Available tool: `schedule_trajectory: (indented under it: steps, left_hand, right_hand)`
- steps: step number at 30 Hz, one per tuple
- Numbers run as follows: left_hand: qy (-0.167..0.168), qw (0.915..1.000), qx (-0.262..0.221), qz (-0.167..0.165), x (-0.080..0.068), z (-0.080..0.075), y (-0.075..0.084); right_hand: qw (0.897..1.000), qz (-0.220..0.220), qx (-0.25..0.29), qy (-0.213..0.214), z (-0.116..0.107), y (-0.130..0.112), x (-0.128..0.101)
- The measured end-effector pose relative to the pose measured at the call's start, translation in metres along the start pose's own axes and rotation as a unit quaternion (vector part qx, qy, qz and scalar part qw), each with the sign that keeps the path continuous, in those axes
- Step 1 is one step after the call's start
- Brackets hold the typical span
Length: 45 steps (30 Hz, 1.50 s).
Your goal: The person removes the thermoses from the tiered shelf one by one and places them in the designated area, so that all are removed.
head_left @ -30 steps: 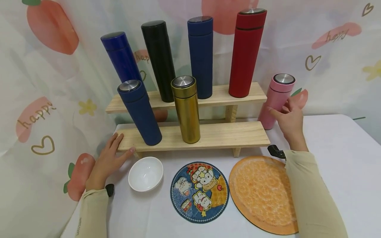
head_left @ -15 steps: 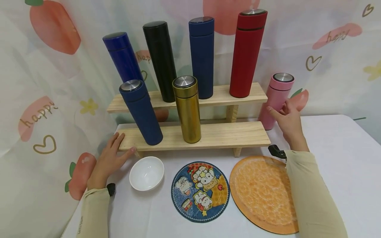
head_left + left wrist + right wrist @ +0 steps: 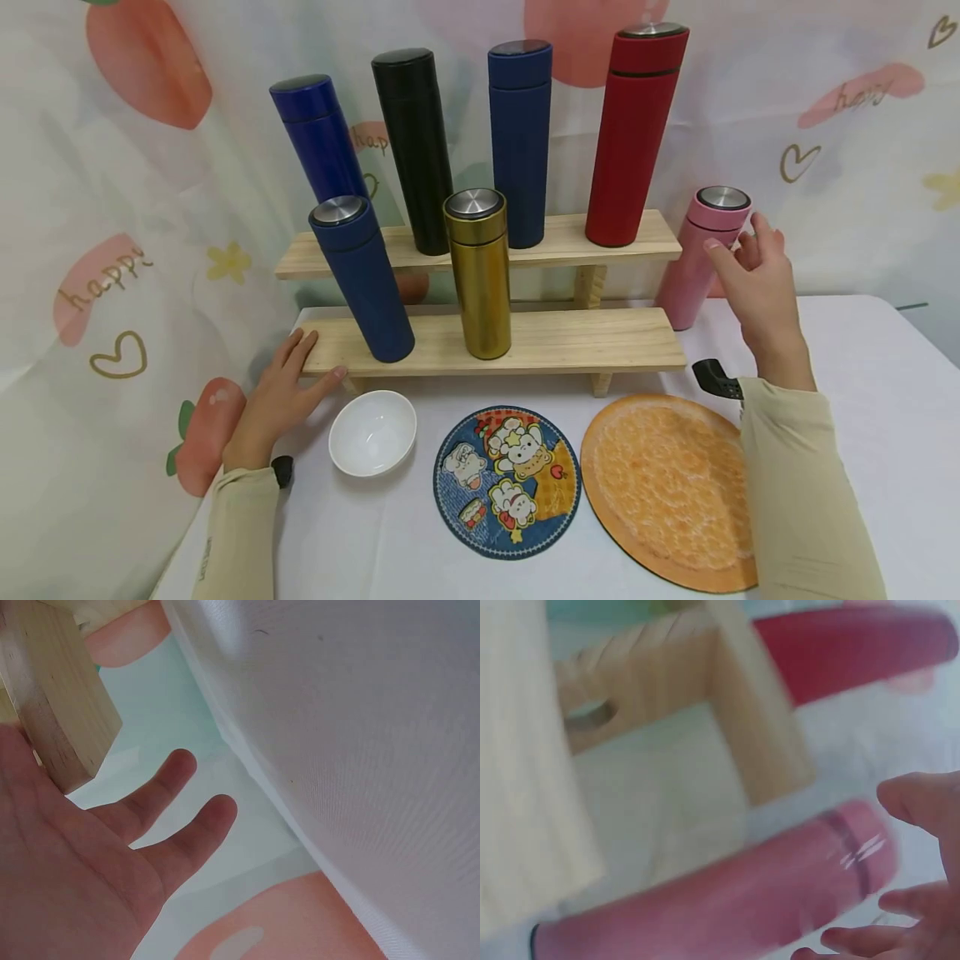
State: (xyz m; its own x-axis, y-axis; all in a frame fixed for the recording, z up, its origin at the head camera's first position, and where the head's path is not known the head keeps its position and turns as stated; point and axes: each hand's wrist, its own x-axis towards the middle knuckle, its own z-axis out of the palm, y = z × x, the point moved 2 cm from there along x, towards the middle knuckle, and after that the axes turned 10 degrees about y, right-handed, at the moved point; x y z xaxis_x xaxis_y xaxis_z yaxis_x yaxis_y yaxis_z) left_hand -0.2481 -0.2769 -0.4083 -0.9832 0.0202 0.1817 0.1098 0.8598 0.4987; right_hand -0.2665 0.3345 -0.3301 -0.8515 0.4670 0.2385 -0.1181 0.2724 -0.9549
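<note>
Hands apart, right hand (image 3: 761,279) beside pink flask (image 3: 701,257)

The pink flask (image 3: 701,254) with a steel cap stands tilted beside the wooden shelf (image 3: 570,342).

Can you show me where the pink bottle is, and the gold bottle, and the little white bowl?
pink bottle (image 3: 693,267), head view, on the middle of its pink side.
gold bottle (image 3: 482,287), head view, on the middle of its shiny body.
white bowl (image 3: 372,432), head view, on the inside of the bowl.
</note>
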Motion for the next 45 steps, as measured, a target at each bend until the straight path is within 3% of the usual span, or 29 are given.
schedule_trajectory:
  steps: [5, 11, 16, 19, 23, 26, 30, 38, 45]
  left_hand:
    - [-0.005, 1.0, 0.0, -0.004, 0.0, -0.001, 0.001]
    - [-0.009, 0.9999, 0.0, -0.01, 0.0, -0.002, 0.004]
    - [-0.012, 0.9998, 0.001, -0.015, 0.0, -0.002, 0.003]
    - [-0.011, 0.9999, 0.0, -0.013, 0.001, -0.002, 0.002]
    - [-0.009, 0.9999, -0.002, -0.011, 0.0, -0.001, 0.001]
    - [-0.01, 0.9999, -0.004, -0.01, 0.0, -0.001, 0.001]
    - [-0.007, 0.9999, -0.005, -0.009, 0.001, 0.0, 0.0]
    - [-0.003, 0.9999, -0.001, -0.011, 0.003, 0.002, 0.002]
    - [0.0, 0.9999, -0.005, -0.01, 0.002, 0.002, -0.002]
  right_hand:
    - [0.997, -0.047, 0.038, 0.04, 0.003, -0.03, -0.014]
    - [0.985, -0.102, 0.11, 0.082, 0.01, -0.062, -0.036]
    - [0.958, -0.138, 0.244, 0.063, 0.031, -0.075, -0.054]
    - [0.943, -0.161, 0.291, 0.023, 0.054, -0.077, -0.067]
    - [0.95, -0.183, 0.249, -0.054, 0.085, -0.076, -0.083]
    - [0.958, -0.167, 0.2, -0.119, 0.103, -0.072, -0.093]
    - [0.958, -0.131, 0.168, -0.191, 0.122, -0.066, -0.103]
    - [0.95, -0.094, 0.149, -0.259, 0.149, -0.052, -0.118]
    - [0.944, -0.082, 0.137, -0.287, 0.162, -0.046, -0.125]
